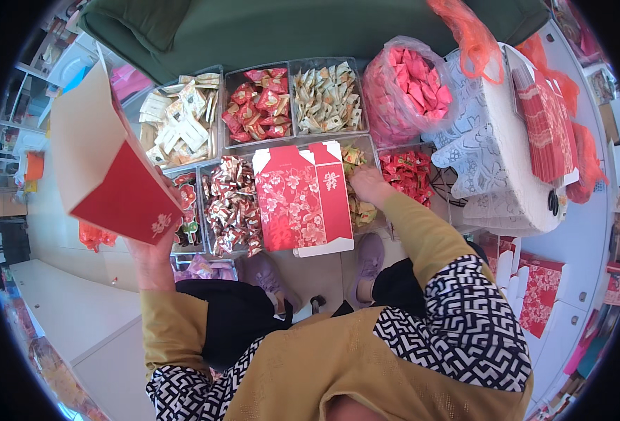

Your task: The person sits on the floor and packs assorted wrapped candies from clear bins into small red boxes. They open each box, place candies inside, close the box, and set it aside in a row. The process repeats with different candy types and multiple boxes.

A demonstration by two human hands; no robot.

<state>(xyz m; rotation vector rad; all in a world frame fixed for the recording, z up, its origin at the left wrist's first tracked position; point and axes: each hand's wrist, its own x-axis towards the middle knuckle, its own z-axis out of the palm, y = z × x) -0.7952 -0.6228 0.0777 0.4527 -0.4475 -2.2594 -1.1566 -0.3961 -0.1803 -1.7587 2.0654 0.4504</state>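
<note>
My left hand point(154, 255) grips an opened red paper box point(125, 197) by its lower side, above the bins on the left. The box has a pale inside, long raised flaps and a white emblem. My right hand point(370, 185) reaches into a clear bin of yellow-green wrapped sweets point(363, 214). Its fingertips are down among the sweets, so whether they hold any is hidden. Flat red floral cartons point(302, 202) lie just left of that hand, partly covering the same bin and the neighbouring bin of brown-and-white wrapped sweets point(229, 205).
Behind are bins of cream packets point(181, 118), red-wrapped sweets point(260, 102) and pale green packets point(328, 97), before a green sofa point(289, 31). A plastic bag of pink packets point(415, 87) and red-wrapped sweets point(407, 171) sit rightward. Folded cartons point(544, 123) top a lace-covered stand point(457, 152).
</note>
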